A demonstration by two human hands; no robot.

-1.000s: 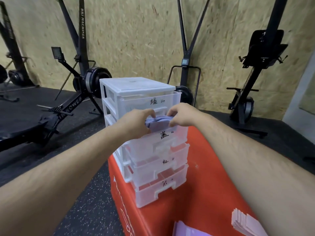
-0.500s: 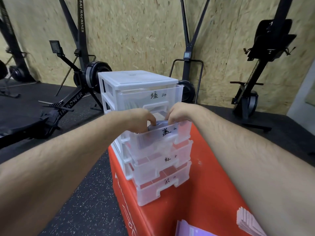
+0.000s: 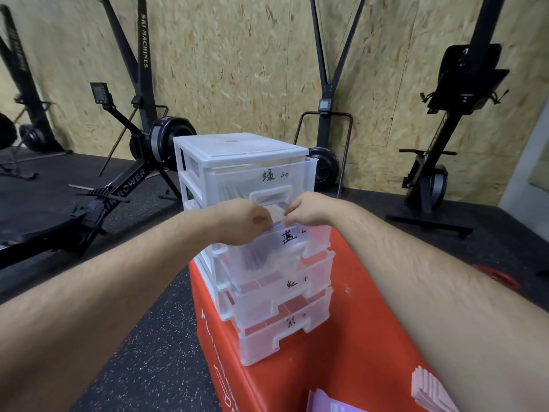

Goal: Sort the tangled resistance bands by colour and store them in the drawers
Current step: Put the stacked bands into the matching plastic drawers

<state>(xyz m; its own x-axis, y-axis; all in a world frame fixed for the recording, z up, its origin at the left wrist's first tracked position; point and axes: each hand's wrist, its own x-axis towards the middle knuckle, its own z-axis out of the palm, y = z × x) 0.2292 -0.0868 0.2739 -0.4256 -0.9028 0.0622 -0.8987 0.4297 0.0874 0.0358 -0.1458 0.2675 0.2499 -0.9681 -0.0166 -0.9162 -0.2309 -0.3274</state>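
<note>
A white plastic drawer unit [image 3: 237,147] with clear, hand-labelled drawers stands on a red box [image 3: 371,322]. Its second drawer [image 3: 315,242] is pulled out. Folded purple resistance bands [image 3: 254,257] show through that drawer's clear front, inside it. My left hand [image 3: 240,221] and my right hand [image 3: 309,209] sit close together over the drawer's front rim. The fingers of both curl down into the drawer onto the bands, and their tips are hidden. The top drawer holds pale bands behind its front.
A stack of pink bands [image 3: 427,391] and more purple bands [image 3: 326,404] lie on the red box near me. A rowing machine [image 3: 118,188] stands on the black floor at left, ski machines line the chipboard wall, and a red object [image 3: 499,278] lies on the floor at right.
Both hands have lowered the purple bands from above the second drawer down into it. The hands have drawn closer together at the drawer's front rim.
</note>
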